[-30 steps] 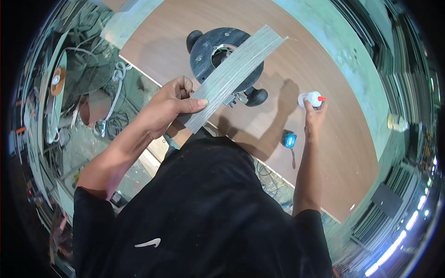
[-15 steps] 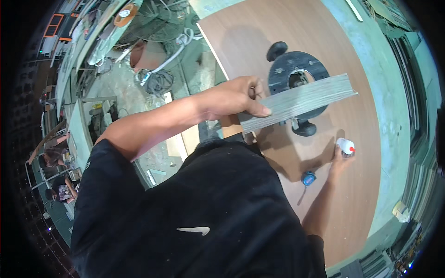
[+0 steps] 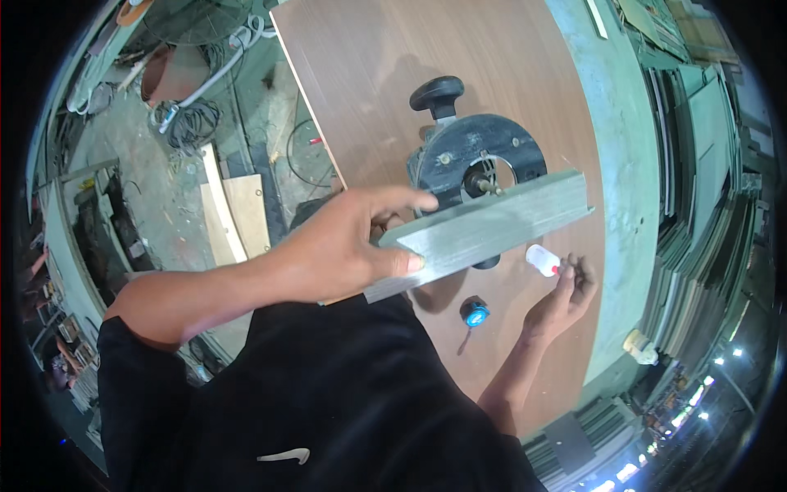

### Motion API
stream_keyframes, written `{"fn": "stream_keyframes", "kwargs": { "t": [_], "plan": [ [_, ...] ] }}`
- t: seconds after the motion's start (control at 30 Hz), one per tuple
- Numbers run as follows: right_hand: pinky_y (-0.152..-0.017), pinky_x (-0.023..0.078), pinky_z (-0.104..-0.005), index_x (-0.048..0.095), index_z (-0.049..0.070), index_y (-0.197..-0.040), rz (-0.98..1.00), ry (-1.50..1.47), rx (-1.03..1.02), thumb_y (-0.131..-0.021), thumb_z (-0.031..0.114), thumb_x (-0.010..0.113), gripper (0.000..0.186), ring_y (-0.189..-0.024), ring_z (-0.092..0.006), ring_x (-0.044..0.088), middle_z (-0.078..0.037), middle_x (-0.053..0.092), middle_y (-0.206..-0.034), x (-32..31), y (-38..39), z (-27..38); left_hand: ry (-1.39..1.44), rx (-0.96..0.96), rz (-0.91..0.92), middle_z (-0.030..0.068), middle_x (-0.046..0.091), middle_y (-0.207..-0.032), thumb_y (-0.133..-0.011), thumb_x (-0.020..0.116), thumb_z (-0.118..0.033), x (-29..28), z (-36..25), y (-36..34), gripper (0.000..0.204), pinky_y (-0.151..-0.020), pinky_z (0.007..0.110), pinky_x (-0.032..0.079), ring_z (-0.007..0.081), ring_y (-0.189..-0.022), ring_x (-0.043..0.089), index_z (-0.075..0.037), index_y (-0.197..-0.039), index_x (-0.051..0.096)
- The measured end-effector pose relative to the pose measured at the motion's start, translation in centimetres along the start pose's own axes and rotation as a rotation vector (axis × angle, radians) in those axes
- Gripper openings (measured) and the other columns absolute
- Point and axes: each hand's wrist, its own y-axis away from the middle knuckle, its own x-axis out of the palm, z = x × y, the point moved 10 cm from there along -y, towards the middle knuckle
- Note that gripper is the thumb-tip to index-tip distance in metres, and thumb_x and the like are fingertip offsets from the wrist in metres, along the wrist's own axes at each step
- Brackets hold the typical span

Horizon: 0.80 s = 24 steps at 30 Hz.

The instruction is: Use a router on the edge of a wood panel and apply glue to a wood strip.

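My left hand point(image 3: 381, 238) is closed on the near end of a grey wood-grain board strip point(image 3: 492, 234), thumb on its near face. The strip slants up to the right, partly in front of a black router point(image 3: 459, 152). That router lies base up, its round plate and bit facing me and one knob handle standing out at the far side. My right hand point(image 3: 566, 299) is beside a white bottle point(image 3: 541, 259) with a red tip, fingers half curled and apart. The bottle's body is outside the fingers; whether a fingertip touches the tip is unclear.
A blue tape measure point(image 3: 475, 313) lies on the brown wood-grain panel point(image 3: 369, 74) under the router. Stacked sheets point(image 3: 697, 172) stand along the right. On the floor at left are boards point(image 3: 234, 217), a coiled cable point(image 3: 195, 125) and a reddish bucket point(image 3: 174, 75).
My view has shifted, so the bench sits further left. The strip has tilted and shows a second face. My right hand has come off the bottle, which it was holding.
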Motion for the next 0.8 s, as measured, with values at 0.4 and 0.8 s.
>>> {"fn": "stream_keyframes", "kwargs": {
  "t": [0.4,0.8],
  "plan": [
    [-0.1,0.046,-0.0373,0.066,-0.004,-0.124,0.419,0.087,-0.058,-0.103,0.033,0.063,0.043,-0.109,-0.0198,0.061,-0.011,0.068,-0.118,10.0,-6.8,6.4,-0.155,0.143,0.004,0.0248,0.069,-0.122,-0.09,0.072,-0.002,-0.3,-1.5,0.2,0.052,-0.097,0.037,0.052,0.0297,-0.109,0.07,-0.003,-0.141,0.06],
    [-0.099,0.048,-0.0354,0.064,-0.004,-0.126,0.458,-0.067,0.078,-0.104,0.025,0.064,0.036,-0.109,-0.0192,0.063,-0.011,0.068,-0.118,10.2,-6.8,5.4,-0.273,0.16,-0.045,0.0226,0.064,-0.131,-0.089,0.074,-0.009,-1.5,-1.0,1.5,0.063,-0.102,0.044,0.05,0.0389,-0.121,0.064,-0.001,-0.147,0.051]
  ]
}}
